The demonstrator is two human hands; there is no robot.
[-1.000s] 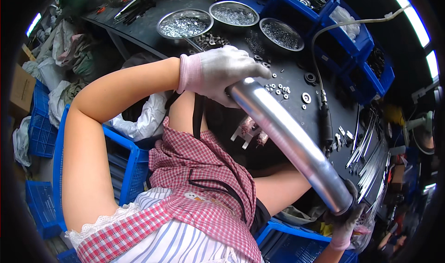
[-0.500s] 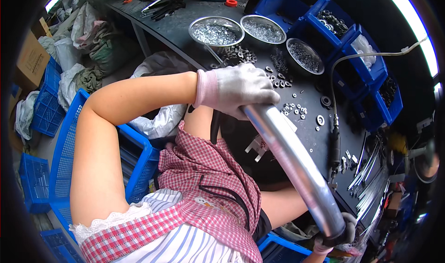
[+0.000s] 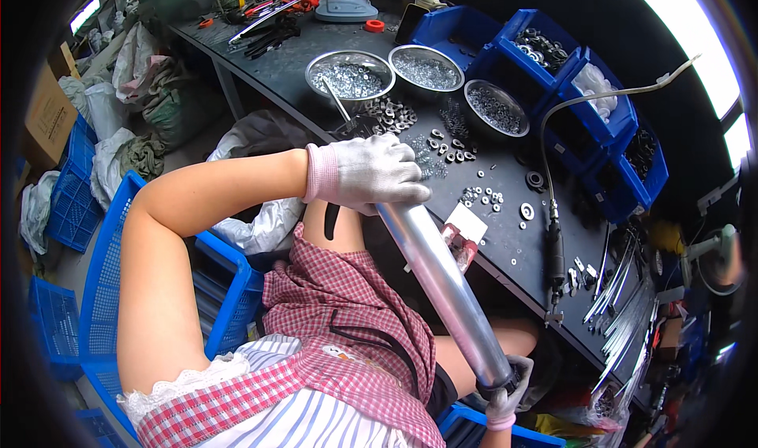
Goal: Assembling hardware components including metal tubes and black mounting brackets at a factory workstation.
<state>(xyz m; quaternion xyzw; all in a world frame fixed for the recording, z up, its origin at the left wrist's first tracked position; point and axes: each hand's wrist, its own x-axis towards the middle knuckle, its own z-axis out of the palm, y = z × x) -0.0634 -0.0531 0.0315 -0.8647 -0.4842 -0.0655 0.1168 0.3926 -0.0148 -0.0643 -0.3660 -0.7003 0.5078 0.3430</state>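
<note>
A shiny metal tube (image 3: 446, 290) slants across my lap, from upper left to lower right. My left hand (image 3: 379, 172), in a whitish glove with a pink cuff, is closed around its upper end. At the lower end my right hand (image 3: 509, 389), gloved alike, grips the dark rim, with its fingers partly hidden. Beyond the left hand a thin metal rod (image 3: 335, 101) sticks out roughly in line with the tube; whether they are joined is hidden. Behind the tube, at the table's edge, sits a white and dark red piece (image 3: 466, 231).
The dark table (image 3: 505, 243) bears metal bowls (image 3: 350, 75) of small parts, loose washers and nuts (image 3: 482, 199), a hanging power tool (image 3: 556, 254) and thin metal strips (image 3: 620, 282). Blue bins (image 3: 592, 116) line the back. A blue crate (image 3: 118, 274) stands at my left.
The tube and both hands have shifted left in view, and its lower end has swung left and up. The view itself has shifted slightly. Both hands keep their grip.
</note>
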